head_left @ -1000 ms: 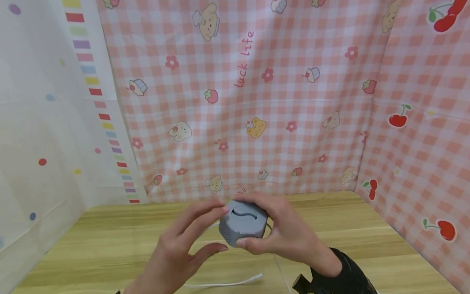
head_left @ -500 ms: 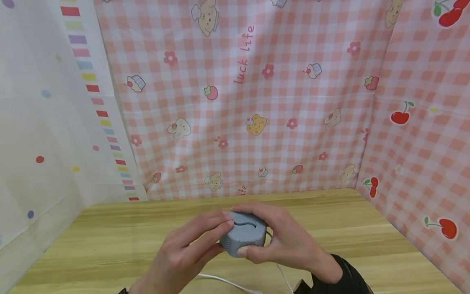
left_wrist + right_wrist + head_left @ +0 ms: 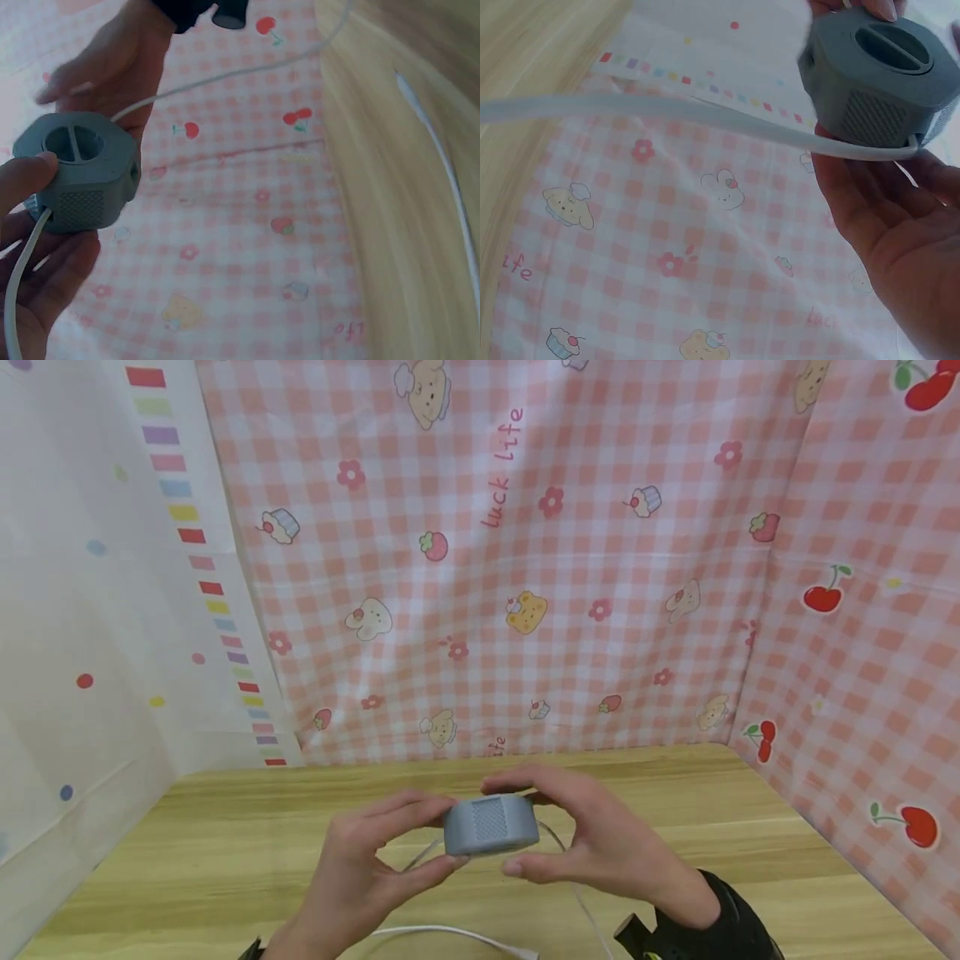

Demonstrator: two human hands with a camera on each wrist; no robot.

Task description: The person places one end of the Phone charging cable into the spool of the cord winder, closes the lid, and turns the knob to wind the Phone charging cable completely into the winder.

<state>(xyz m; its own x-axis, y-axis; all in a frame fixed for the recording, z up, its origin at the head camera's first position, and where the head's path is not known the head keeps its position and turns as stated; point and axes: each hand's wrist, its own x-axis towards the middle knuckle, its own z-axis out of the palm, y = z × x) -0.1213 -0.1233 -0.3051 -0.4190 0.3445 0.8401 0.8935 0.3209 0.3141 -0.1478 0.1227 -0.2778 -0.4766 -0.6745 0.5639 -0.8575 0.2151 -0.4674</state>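
A grey hexagonal cable winder (image 3: 491, 824) is held up over the table, its textured side toward the head camera. My left hand (image 3: 356, 860) pinches it at its left end, thumb and fingers on opposite faces. My right hand (image 3: 600, 835) is at its right end; the thumb is apart from it and the fingers reach behind. In the left wrist view, a round recess with a crossbar shows on one face of the winder (image 3: 82, 210). White cable (image 3: 705, 116) runs out of slots on both sides. Whether the right fingertips touch the winder is hidden.
A loose length of white cable ending in a plug (image 3: 450, 930) lies on the wooden table (image 3: 675, 793) in front of me. Patterned cloths hang at the back (image 3: 420, 677), left and right. A black band (image 3: 712, 918) is round the right wrist.
The winder has turned so that its textured side, not its face with the curved slot, is toward the head camera. My right thumb has come off it, while my left hand now holds it.
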